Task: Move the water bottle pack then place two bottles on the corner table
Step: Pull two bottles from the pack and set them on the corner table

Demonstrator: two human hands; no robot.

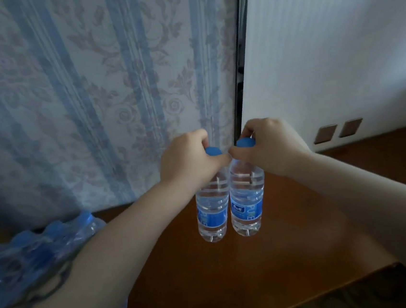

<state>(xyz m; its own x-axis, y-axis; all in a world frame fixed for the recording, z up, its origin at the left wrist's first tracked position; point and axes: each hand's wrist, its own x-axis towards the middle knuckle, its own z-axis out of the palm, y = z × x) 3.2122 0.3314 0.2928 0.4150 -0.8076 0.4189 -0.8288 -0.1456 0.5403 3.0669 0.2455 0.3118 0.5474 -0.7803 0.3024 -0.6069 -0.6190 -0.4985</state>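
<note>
Two clear water bottles with blue caps and blue labels stand side by side, touching, on the brown wooden corner table [294, 244]. My left hand [187, 161] grips the neck and cap of the left bottle [212, 215]. My right hand [268, 144] pinches the cap of the right bottle [247, 206]. Both bottles are upright and their bases look to be resting on the tabletop. The shrink-wrapped water bottle pack [32, 257] lies at the table's left edge, partly behind my left forearm.
A patterned blue-striped curtain [90, 90] hangs behind the table on the left. A white wall [336, 52] with two brown socket plates [337, 131] rises on the right. The table's front edge [336, 287] runs at the lower right.
</note>
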